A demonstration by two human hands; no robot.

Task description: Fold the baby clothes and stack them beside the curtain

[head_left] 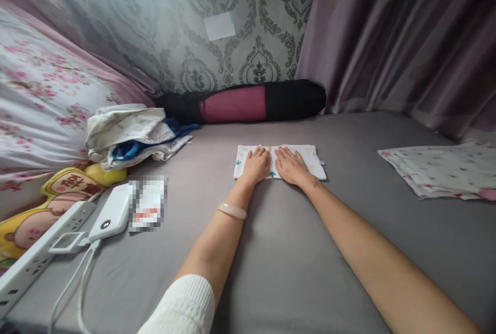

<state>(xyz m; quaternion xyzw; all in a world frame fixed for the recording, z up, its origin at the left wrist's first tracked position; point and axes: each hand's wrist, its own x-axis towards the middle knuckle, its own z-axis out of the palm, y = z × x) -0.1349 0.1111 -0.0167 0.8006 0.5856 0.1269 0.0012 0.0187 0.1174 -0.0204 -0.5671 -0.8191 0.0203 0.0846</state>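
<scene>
A white cloth (312, 163) with small coloured prints lies folded into a flat rectangle on the grey sheet. My left hand (256, 165) rests palm down on its left half, fingers stretched out and pointing away from me. Beside it, my right hand (291, 164) presses flat on the middle of the cloth, its fingers slightly spread. A narrow strip of cloth shows between the two hands. A small tag sticks out from the cloth's right edge. Whatever lies under my palms is hidden.
At right lies a stack of folded patterned cloth (442, 171). Crumpled clothes (132, 130) are heaped at left. Nearer sit a white power bank (110, 212) with cables, a power strip (46, 256) and a yellow cushion (39, 215). A black and red long bag (236, 103) lines the wall.
</scene>
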